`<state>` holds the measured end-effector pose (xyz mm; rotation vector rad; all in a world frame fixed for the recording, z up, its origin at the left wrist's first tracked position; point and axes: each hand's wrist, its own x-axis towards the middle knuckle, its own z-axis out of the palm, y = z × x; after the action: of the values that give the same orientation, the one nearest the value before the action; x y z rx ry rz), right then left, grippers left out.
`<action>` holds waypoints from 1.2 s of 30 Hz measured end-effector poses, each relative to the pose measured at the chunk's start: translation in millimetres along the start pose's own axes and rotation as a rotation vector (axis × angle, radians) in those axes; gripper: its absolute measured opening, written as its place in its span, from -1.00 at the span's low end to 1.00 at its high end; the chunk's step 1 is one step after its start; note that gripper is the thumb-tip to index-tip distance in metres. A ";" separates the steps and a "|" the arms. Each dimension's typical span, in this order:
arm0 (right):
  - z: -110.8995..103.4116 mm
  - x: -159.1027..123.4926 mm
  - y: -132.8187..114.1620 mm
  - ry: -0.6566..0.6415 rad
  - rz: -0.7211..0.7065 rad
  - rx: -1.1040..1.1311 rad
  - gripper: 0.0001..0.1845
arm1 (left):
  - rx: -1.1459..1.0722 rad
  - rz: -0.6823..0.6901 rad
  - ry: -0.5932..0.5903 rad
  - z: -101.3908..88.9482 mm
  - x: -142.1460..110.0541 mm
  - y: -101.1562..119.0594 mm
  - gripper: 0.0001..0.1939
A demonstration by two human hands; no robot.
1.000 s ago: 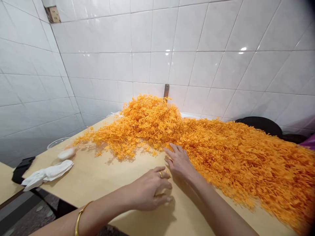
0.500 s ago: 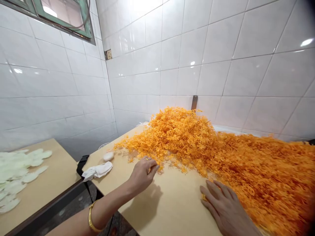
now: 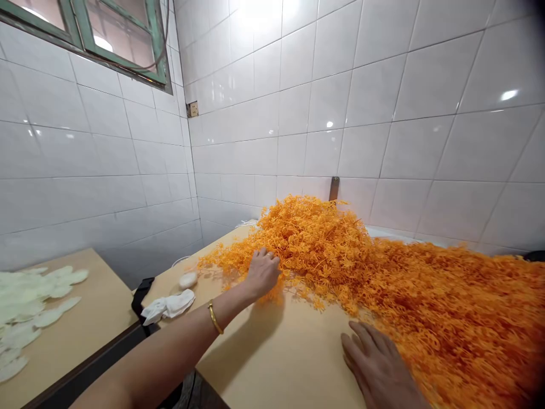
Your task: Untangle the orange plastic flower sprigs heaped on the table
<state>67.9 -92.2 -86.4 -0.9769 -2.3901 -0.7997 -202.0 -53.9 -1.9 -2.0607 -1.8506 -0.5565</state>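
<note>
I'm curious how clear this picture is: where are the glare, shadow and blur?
In the head view, bright glare spots the tiled wall; in that view, a soft shadow lies on the table below the left hand; also in the head view, the orange heap looks smeared toward the lower right, and the upper right corner is dark.

Orange sprigs [image 3: 315, 244], super frilly, skinny stems with tiny curly bits, lying loose on the table [image 3: 298, 346]. They're heaped highest around 12 o'clock, thin out to scraggly wisps near 11, then flatten into one long, dense tangle toward 2 and 3.
</note>
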 end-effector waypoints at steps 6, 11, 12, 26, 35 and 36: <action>6.6 -7.6 8.3 0.030 0.043 0.094 -0.80 | 0.079 -0.052 -0.013 4.0 7.5 -18.3 -0.87; 3.7 -7.9 11.5 0.010 0.046 0.160 -0.80 | 0.043 -0.125 0.036 -8.8 15.5 -32.7 -0.86; 3.9 -8.2 11.0 0.000 0.049 0.170 -0.80 | 0.034 -0.138 0.046 -9.6 18.0 -31.8 -0.84; 1.2 -8.8 1.6 -0.072 0.137 0.229 -0.81 | -0.073 0.148 0.033 5.7 20.9 44.4 -0.77; -4.4 -5.3 -3.0 -0.101 0.199 0.302 -0.82 | -0.136 -0.081 0.089 9.7 21.9 14.3 -0.73; -4.9 -5.0 -3.4 -0.101 0.207 0.324 -0.82 | -0.187 -0.101 0.124 8.8 25.6 17.2 -0.72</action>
<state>69.5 -99.7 -86.8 -1.1237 -2.3528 -0.2823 -182.0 -29.3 3.2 -2.0019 -1.9010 -0.8949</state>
